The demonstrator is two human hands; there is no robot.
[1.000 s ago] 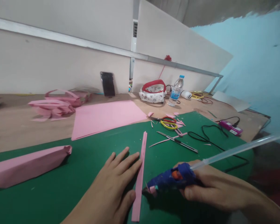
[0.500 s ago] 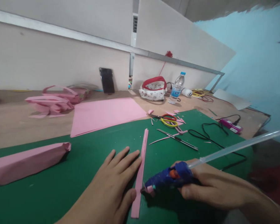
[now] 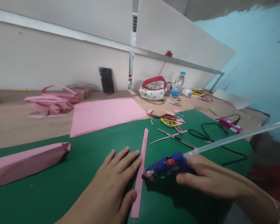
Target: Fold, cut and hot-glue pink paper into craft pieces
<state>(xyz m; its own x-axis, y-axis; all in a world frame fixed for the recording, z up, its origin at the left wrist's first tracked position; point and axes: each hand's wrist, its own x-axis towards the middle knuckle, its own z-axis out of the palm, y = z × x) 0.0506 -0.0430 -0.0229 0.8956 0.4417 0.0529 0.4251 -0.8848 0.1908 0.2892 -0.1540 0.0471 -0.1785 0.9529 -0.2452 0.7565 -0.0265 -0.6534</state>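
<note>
Pale panels [image 3: 60,62] stand behind the brown surface [image 3: 4,126] from ten to one o'clock, crossed by a slanting metal rail [image 3: 60,31]. At two o'clock stands a light-blue wall [image 3: 259,56], its ragged upper edge meeting a grey area [image 3: 214,9] towards one o'clock.

The strip [image 3: 139,182] is pink, the glue gun [image 3: 162,167] blue, the mat [image 3: 84,169] green.

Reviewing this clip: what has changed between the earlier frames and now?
The right hand has moved the blue glue gun with its clear glue stick along the folded pink paper strip, away from the person. Nothing was grasped or released. The left hand stays spread flat, fingers at the strip, which hasn't visibly shifted.
</note>
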